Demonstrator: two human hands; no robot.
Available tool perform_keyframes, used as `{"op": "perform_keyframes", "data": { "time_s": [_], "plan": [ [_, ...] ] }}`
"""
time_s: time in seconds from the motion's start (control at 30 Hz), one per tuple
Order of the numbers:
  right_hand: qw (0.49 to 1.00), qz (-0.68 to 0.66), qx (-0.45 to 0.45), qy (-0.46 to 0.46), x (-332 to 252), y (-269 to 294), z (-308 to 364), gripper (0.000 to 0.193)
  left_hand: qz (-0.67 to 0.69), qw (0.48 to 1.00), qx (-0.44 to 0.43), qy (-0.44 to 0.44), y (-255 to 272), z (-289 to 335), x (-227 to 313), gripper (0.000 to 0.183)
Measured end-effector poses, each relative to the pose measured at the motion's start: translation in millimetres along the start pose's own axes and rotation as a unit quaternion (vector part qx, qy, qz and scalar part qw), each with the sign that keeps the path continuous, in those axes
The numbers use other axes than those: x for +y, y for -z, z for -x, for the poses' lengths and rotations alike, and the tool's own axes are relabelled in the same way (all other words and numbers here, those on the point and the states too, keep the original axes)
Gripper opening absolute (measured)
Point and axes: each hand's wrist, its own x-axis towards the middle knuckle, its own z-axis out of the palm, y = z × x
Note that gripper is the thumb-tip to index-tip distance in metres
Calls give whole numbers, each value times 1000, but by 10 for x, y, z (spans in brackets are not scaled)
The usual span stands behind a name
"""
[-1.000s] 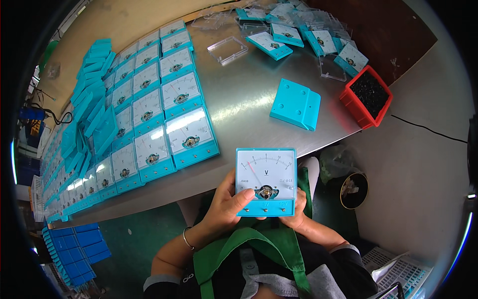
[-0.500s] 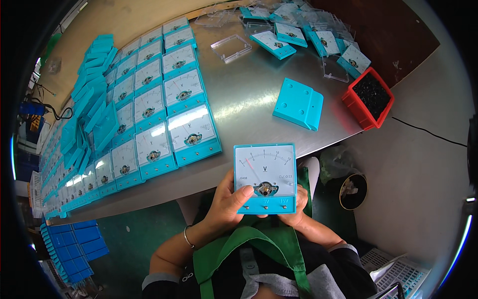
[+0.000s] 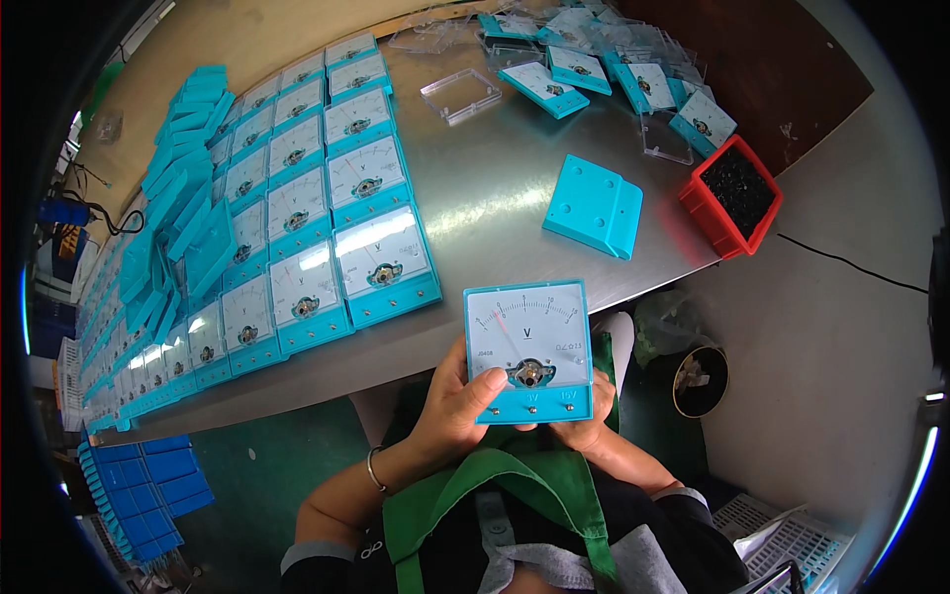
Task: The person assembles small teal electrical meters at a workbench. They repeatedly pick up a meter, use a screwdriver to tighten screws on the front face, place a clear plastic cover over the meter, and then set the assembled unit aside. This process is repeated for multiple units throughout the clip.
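A square voltmeter (image 3: 534, 342) with a white dial and a turquoise base is held up in front of my body, its dial facing me. My left hand (image 3: 457, 401) grips its lower left edge, the thumb lying on the front near the dial opening. Behind the lower right side is my right hand (image 3: 586, 421), its fingers mostly hidden by the meter, so its grip does not show. Beyond, face down on the metal table (image 3: 485, 213), lies a turquoise meter case (image 3: 594, 206).
Rows of voltmeters (image 3: 297, 208) fill the table's left, with turquoise cases (image 3: 178, 198) heaped on them. A red bin (image 3: 708, 198) of small black parts stands at the right edge. Loose meters (image 3: 584, 69) and a clear cover (image 3: 460, 96) lie at the back. Below is a round waste bin (image 3: 701, 383).
The voltmeter has tilted very slightly in my hands, and its needle sits a little farther right. My right fingers have shifted slightly behind it.
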Motion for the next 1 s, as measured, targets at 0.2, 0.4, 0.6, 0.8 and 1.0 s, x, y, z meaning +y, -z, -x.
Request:
{"op": "perform_keyframes", "data": {
  "time_s": [0.2,0.4,0.6,0.8,1.0],
  "plan": [
    [1000,3,15,22,-4,-10,-22,29,7,1000,3,-9,8,-9,-25,58],
    [999,24,41,19,-5,-51,-16,30,25,999,0,-32,27,-45,-88,56],
    [999,7,38,26,3,-50,-30,30,33,999,11,-37,35,-32,-129,55],
    [992,-18,-39,-115,33,-25,-55,31,-35,999,27,-29,84,6,4,55],
    [970,-15,-59,-234,88,123,-56,17,-60,997,56,10,280,-28,-102,52]
  ]
}}
